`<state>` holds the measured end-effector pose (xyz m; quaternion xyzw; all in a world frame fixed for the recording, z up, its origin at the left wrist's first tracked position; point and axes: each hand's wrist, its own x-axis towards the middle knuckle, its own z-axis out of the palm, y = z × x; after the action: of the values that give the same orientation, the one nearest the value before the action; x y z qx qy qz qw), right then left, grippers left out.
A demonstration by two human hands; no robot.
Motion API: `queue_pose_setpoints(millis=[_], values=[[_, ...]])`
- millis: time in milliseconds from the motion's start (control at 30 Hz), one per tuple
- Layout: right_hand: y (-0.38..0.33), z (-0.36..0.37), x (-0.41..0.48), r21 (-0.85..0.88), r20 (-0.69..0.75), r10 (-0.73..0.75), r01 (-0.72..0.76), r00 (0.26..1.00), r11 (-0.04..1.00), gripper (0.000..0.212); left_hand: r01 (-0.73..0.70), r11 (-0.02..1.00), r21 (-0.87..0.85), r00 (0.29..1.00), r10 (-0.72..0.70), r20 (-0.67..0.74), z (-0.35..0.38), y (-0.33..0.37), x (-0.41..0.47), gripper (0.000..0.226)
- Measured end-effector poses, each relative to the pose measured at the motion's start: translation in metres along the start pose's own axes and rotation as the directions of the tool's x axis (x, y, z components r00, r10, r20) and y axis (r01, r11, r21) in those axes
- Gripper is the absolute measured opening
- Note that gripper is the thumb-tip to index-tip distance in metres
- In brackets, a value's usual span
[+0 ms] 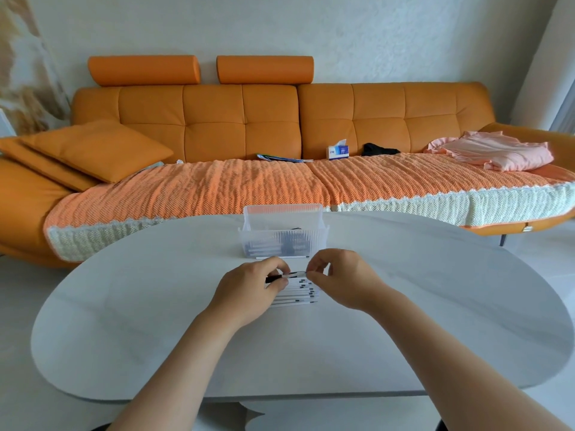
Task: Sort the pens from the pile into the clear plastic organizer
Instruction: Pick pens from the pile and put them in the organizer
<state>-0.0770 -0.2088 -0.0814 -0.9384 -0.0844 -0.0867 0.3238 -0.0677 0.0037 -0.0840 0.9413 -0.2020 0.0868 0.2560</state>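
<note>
An orange sofa (242, 119) fills the upper half of the frame behind the white oval desk (155, 321). The sofa has 2 roll headrests (144, 70) on its back and 2 orange cushions (93, 150) stacked at the left. A ribbed orange cover (249, 188) with a pale edge lies over the seat. On the seat sit a tissue box (338, 151), some flat blue papers (280, 157) left of it, a small black item (379, 149) right of it, and a crumpled pink garment (497, 150) at the far right.

The clear plastic organizer (283, 234) stands at the desk's far edge, centre frame, with dark-tipped pens showing blurred through its ribbed front wall. A thin white strip lies on the desk along its near base. Just below it in the frame, the pile of pens (298, 293) lies in a neat row of white barrels, each running left to right. The 2 hands cover both ends of the pile, and the organizer's lower edge sits just above the knuckles.

The left hand (249, 290) has its fingers curled and pinches the dark left end of 1 pen (294, 274). The right hand (339, 278) pinches the same pen's right end between thumb and forefinger, the other fingers loosely bent. The pen lies level between them, over the far side of the pile and near the organizer. Whether it touches the pens beneath cannot be told.
</note>
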Motion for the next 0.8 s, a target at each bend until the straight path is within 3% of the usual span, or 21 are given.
queue_pose_setpoints(millis=[167, 300, 500, 800], values=[[-0.006, 0.009, -0.001, 0.010, 0.053, -0.035, 0.035, 0.998, 0.999, 0.005, -0.060, 0.998, 0.014, 0.998, 0.060, -0.007, 0.004, 0.006, -0.002, 0.013], [-0.009, 0.004, -0.001, -0.094, 0.023, 0.011, -0.008, 1.000, 0.996, 0.009, -0.089, 0.995, 0.047, 0.994, 0.092, -0.058, 0.003, 0.008, -0.002, 0.012], [-0.014, 0.003, -0.004, -0.154, 0.081, -0.101, 0.113, 0.992, 0.982, 0.010, -0.124, 0.989, 0.079, 0.986, 0.132, -0.100, 0.008, 0.009, 0.001, 0.004], [-0.012, -0.004, -0.002, 0.171, 0.170, 0.022, -0.052, 0.985, 0.984, 0.025, -0.265, 0.951, 0.158, 0.934, 0.294, -0.201, 0.014, 0.014, 0.005, 0.007]])
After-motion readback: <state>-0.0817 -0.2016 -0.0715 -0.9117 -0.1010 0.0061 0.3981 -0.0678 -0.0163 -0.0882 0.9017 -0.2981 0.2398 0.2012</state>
